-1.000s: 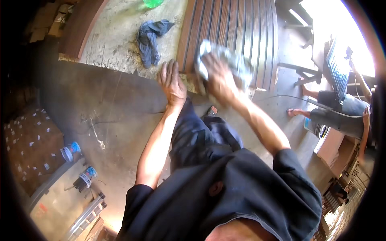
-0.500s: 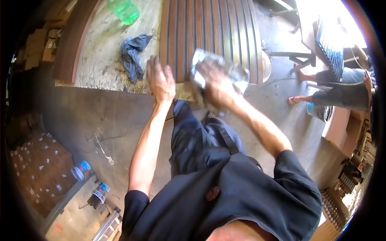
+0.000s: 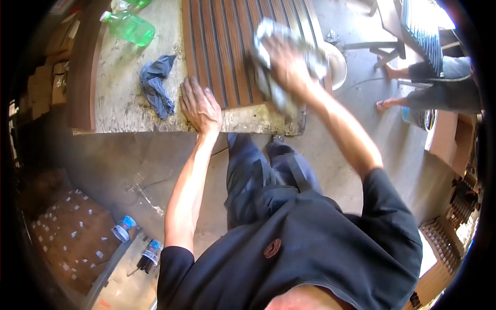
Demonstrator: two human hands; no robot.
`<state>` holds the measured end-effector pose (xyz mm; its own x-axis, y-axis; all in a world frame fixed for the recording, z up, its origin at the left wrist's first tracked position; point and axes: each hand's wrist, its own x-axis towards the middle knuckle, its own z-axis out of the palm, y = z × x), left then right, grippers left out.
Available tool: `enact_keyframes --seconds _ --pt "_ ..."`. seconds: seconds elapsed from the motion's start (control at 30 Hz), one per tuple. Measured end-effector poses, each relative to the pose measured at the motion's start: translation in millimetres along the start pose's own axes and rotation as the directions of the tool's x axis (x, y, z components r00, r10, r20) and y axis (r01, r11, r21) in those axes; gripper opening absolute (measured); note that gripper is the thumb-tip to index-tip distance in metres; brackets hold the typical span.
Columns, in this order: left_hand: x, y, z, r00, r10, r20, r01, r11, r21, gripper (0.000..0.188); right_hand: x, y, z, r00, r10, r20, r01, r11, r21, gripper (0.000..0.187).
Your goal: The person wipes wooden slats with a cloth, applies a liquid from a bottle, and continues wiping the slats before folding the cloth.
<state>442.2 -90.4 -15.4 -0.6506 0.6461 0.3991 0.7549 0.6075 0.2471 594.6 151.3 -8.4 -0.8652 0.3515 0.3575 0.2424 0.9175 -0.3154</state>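
A brown slatted wood panel [image 3: 227, 57] with dark grooves lies on the worn worktable [image 3: 116, 98]. My left hand [image 3: 200, 106] rests flat at the panel's near left corner, fingers stretched out, partly on the tabletop. My right hand [image 3: 290, 67] is on a pale, patterned cloth [image 3: 271, 30] over the right part of the panel. Hand and cloth are smeared by motion, and the fingertips are hard to make out. Left of my left hand lies a crumpled blue-grey rag [image 3: 157, 85].
A green plastic bottle [image 3: 132, 28] lies on the table's left, beside a brown board [image 3: 82, 67]. A white round container [image 3: 336, 64] stands past the panel's right edge. At the right, another person's legs [image 3: 439, 95] show near a bench [image 3: 390, 31] and a bucket [image 3: 417, 118].
My right hand and the cloth have moved away from me and slightly right over the panel. My left hand has settled at the corner. The whole view has shifted.
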Motion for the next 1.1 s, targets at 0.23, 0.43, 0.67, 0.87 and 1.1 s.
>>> enact_keyframes --seconds 0.23,0.43,0.67,0.87,1.1 --pt "-1.9 -0.5 15.5 0.999 -0.024 -0.041 0.023 0.999 -0.038 0.053 58.4 45.7 25.5 0.986 0.166 -0.010 -0.166 0.974 -0.152 0.057" --pt "-5.7 -6.2 3.5 0.999 -0.013 -0.041 0.012 1.000 -0.016 0.053 -70.6 -11.4 -22.6 0.976 0.170 0.134 -0.153 0.980 -0.128 0.066" --pt "-4.1 -2.1 8.6 0.999 0.002 -0.032 -0.003 0.999 -0.038 0.053 39.6 107.5 -28.7 0.938 0.343 0.044 -0.330 0.927 -0.176 0.046" --pt "-11.5 -16.9 12.8 0.997 -0.039 -0.066 0.032 0.994 -0.105 0.052 12.2 48.0 -82.8 0.834 0.544 0.090 -0.552 0.827 0.110 0.042" --pt "-30.8 19.2 -27.5 0.992 -0.129 0.002 0.110 0.842 -0.529 0.059 -160.6 -39.8 -123.1 0.539 0.730 0.420 -0.645 0.037 0.763 0.037"
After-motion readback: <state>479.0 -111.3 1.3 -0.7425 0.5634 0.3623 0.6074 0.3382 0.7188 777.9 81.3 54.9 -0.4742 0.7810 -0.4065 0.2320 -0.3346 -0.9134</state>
